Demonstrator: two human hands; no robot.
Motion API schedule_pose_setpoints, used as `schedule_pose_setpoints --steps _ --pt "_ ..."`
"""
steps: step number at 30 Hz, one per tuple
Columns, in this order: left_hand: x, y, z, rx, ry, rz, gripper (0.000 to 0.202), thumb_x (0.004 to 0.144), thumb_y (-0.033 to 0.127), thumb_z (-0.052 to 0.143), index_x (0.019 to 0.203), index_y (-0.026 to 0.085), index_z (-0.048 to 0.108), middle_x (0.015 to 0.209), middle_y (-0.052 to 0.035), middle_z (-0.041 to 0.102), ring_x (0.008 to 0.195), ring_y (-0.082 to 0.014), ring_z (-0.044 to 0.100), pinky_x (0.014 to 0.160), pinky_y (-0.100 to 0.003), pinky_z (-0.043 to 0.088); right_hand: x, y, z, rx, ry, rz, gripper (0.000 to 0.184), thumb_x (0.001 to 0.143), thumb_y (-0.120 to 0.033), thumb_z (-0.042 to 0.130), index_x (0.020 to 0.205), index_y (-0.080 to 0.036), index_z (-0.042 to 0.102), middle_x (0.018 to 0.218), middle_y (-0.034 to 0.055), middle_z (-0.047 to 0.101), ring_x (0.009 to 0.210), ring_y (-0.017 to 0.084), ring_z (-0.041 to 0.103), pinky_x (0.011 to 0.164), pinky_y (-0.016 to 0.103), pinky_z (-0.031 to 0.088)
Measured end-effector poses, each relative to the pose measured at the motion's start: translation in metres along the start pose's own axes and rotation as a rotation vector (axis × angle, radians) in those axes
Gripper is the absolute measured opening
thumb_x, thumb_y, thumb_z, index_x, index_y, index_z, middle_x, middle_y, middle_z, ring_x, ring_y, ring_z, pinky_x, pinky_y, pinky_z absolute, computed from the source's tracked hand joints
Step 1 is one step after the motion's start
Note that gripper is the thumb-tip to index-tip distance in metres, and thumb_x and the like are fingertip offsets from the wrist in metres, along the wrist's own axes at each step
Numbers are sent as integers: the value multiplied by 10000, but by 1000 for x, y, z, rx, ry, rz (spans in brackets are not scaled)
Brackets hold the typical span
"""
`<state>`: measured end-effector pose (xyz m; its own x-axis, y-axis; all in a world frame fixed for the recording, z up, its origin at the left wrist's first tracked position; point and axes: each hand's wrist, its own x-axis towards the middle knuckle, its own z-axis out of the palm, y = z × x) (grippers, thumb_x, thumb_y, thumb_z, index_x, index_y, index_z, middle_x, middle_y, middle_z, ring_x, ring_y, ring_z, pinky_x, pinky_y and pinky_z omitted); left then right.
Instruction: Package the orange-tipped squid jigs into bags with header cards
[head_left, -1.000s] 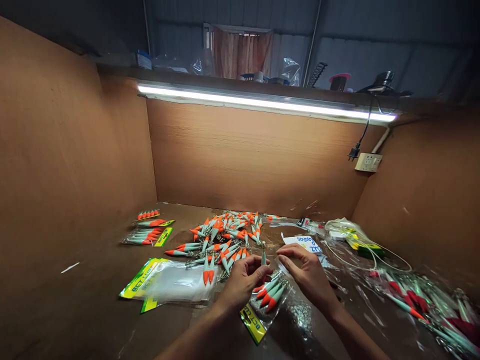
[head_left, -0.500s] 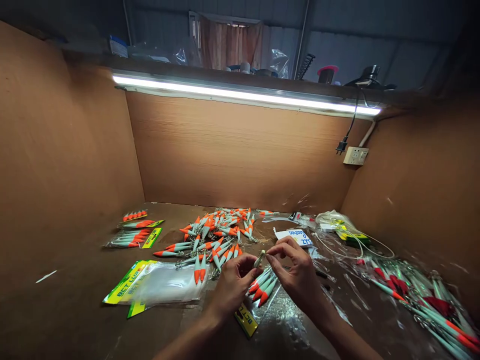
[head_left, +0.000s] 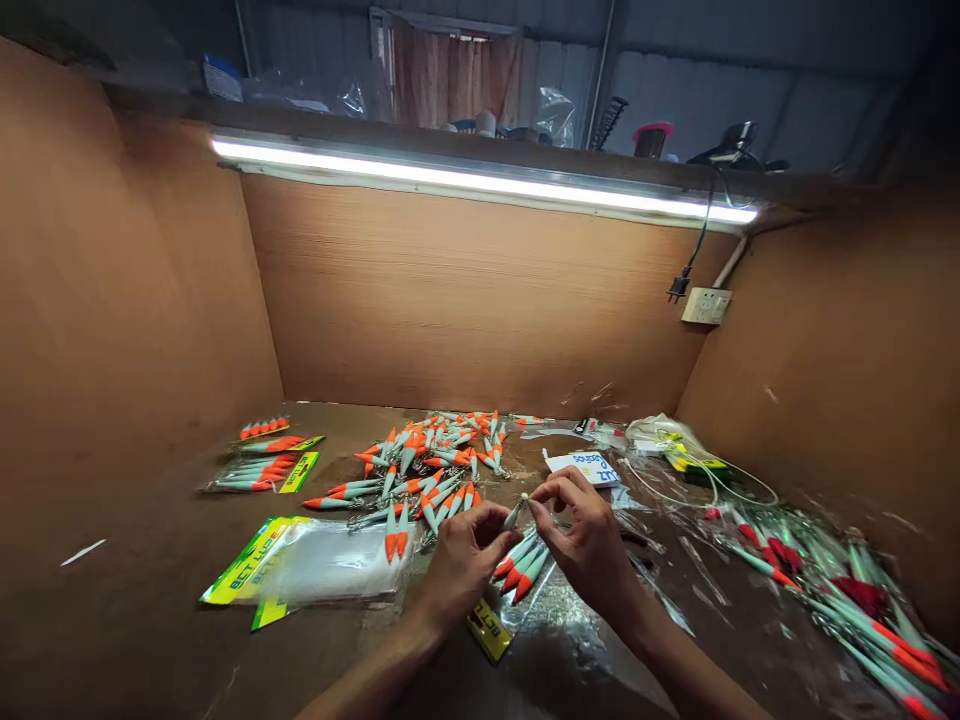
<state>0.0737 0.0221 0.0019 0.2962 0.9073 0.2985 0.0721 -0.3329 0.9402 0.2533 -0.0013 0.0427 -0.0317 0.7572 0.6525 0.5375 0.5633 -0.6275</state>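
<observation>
A person's two bare hands meet over a brown worktop (head_left: 150, 620) boxed in by brown board walls. The left hand (head_left: 461, 560) pinches a small pale-green lure (head_left: 515, 513) between thumb and fingers, holding it tilted, upper end to the right. The right hand (head_left: 589, 545) has its thumb and forefinger closed on that upper end, with the other fingers curled. The lure is held just above the worktop, between the two hands.

Directly below the hands lies a clear bag (head_left: 525, 600) with a yellow label (head_left: 489, 630) at its near end. Several green lures with orange tips lie side by side inside it.

Just beyond the hands is a loose pile (head_left: 427, 465) of the same orange-and-green lures. To the left of the hands lies a stack of empty bags (head_left: 315, 565) with yellow headers. Farther left, near the wall, are a few packed bags (head_left: 266, 465). A white card (head_left: 585, 467) lies just behind the right hand. Along the right side is a heap (head_left: 825, 590) of lures and clear wrapping, partly blurred.

A bright light strip (head_left: 480, 185) runs along the top of the back wall. A wall socket (head_left: 705, 305) sits below its right end.
</observation>
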Motion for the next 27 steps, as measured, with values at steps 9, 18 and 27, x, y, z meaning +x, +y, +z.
schedule_pose_setpoints --steps 9,18,27 --pt "15 -18 -6 -173 53 -85 412 736 428 818 800 203 478 665 50 631 649 -163 667 589 -223 509 -13 12 48 613 -92 402 304 825 -430 725 987 -179 782 1065 75 711 992 241 632 880 342 485" --pt "8 -5 -4 251 -130 -55 382 832 512 686 1048 231 541 1023 -44 709 889 -233 715 769 -333 569 -5 71 -111 -457 -5 390 379 931 -532 534 1109 -262 732 1043 26 753 875 182 671 788 271 495" --pt "9 -7 -20 1122 -188 -67 246 929 473 526 929 240 607 921 -37 729 838 -233 682 630 -272 380 -93 150 -271 -1012 106 699 312 792 -363 618 999 -187 772 1011 207 733 887 384 695 733 452 496"
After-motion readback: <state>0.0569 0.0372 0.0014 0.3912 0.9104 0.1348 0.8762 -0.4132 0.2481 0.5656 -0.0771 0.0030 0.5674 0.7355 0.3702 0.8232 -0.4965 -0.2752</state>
